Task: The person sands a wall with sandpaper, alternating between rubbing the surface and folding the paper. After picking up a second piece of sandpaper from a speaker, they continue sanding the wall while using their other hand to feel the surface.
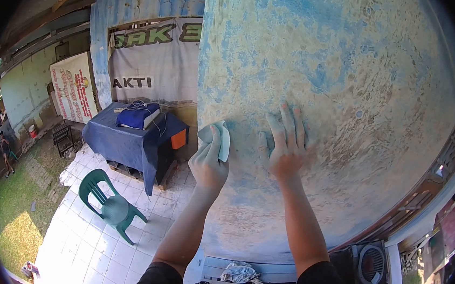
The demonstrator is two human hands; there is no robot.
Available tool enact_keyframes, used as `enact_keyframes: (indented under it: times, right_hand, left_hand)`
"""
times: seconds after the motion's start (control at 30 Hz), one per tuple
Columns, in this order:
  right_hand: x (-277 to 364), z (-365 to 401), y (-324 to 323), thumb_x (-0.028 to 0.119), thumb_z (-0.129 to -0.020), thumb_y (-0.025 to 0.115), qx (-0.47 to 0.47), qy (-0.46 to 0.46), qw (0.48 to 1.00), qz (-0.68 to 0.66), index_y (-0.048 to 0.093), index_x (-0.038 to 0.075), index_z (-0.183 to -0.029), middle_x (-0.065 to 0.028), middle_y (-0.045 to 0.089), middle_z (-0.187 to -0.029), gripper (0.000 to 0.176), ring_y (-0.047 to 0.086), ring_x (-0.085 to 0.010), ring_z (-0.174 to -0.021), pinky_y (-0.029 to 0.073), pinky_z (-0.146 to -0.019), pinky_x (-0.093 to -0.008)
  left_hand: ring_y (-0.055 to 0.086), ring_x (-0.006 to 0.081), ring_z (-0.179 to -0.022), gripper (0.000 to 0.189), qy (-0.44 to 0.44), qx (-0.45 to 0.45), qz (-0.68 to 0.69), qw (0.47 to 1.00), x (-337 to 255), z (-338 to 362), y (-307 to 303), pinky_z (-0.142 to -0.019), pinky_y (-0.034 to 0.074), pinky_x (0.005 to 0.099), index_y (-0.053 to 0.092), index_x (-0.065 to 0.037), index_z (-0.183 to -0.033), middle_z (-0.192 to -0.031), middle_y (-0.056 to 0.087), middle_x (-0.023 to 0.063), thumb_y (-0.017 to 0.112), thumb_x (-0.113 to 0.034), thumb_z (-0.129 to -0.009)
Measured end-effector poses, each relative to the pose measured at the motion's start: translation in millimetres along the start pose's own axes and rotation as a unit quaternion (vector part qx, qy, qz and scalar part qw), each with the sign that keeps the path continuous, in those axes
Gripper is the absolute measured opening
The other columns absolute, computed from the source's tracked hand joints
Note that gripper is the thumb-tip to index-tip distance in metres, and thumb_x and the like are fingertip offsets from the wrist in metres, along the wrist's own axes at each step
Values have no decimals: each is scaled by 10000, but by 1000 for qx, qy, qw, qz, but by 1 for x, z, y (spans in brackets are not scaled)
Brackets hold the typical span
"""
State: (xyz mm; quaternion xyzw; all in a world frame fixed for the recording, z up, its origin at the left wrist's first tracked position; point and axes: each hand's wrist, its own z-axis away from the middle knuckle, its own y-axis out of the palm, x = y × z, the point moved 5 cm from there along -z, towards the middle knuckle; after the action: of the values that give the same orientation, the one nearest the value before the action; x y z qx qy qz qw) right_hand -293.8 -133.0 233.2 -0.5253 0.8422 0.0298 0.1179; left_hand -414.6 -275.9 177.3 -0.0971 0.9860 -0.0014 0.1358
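A folded piece of sandpaper (225,142), grey and pale blue, is gripped in my left hand (210,165) at the wall's left edge. The fingers of that hand are bent around it, pressing it near the corner. My right hand (287,147) lies against the wall (327,53) with its fingers spread and nothing in it. Pale dust coats both hands and forearms. The wall's surface is patchy, with worn blue paint over beige and grey plaster.
A green plastic chair (116,210) stands on the white tiled floor (101,250) at left. Behind it is a table with a dark blue cloth (124,144). A speaker (371,265) sits low at right. A person (4,154) stands far left on the grass.
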Motion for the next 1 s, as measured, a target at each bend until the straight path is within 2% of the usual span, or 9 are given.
enact_keyframes:
  times: [0.13,0.27,0.43,0.53,0.67,0.83,0.97,1.0]
  right_hand:
    - [0,0,0,368,-1026,567,1,0,1000,0,685,267,-1351,-18,597,-1547,360,531,-260,-1443,352,-1150,-472]
    - [2,0,-1,385,-1040,555,0,-8,1000,12,682,258,-1352,-23,592,-1553,360,528,-267,-1446,353,-1149,-471]
    - [0,-1,0,383,-1030,578,8,-11,1000,4,683,249,-1345,-39,591,-1554,358,518,-265,-1453,353,-1141,-466]
    - [-1,1,1,369,-1030,579,-2,-8,1000,-6,683,253,-1349,-40,592,-1553,355,518,-262,-1453,349,-1132,-454]
    - [1,0,-2,376,-1036,573,0,-8,1000,0,684,253,-1352,-38,595,-1550,357,523,-263,-1447,344,-1127,-446]
    - [-1,0,-1,377,-1024,587,-2,-11,1000,-15,684,251,-1354,-41,601,-1543,366,527,-264,-1441,346,-1127,-448]
    - [0,0,1,380,-1018,592,-11,-10,1000,-14,685,251,-1354,-45,599,-1546,372,524,-266,-1445,347,-1128,-454]
    - [0,0,-1,386,-1013,598,-5,-14,1000,-5,685,251,-1353,-47,599,-1546,376,522,-267,-1448,349,-1129,-459]
  left_hand:
    - [664,334,-580,626,-6,2,6,1000,-1,18,4,-561,516,369,650,54,-1398,-730,651,179,658,74,-772]
    - [668,287,-592,647,9,75,-31,997,2,49,8,-524,482,362,661,35,-1392,-697,633,146,664,78,-746]
    - [604,278,-553,659,2,30,-24,999,-10,-14,4,-523,471,365,661,32,-1393,-681,598,128,674,78,-735]
    - [594,285,-545,668,4,-9,1,1000,-9,6,4,-525,471,366,658,31,-1398,-674,590,127,673,81,-732]
    - [603,289,-556,678,-19,20,-10,1000,-3,52,13,-535,476,366,654,29,-1404,-670,585,125,677,83,-729]
    - [643,295,-572,654,-1,20,-23,1000,-20,-16,7,-545,490,367,655,38,-1399,-642,590,127,693,73,-746]
    - [644,287,-571,652,26,4,5,1000,-8,21,16,-542,490,369,656,32,-1401,-647,605,118,696,66,-751]
    - [639,268,-577,689,38,26,-6,999,-10,32,15,-550,505,373,636,28,-1423,-664,616,104,699,55,-737]
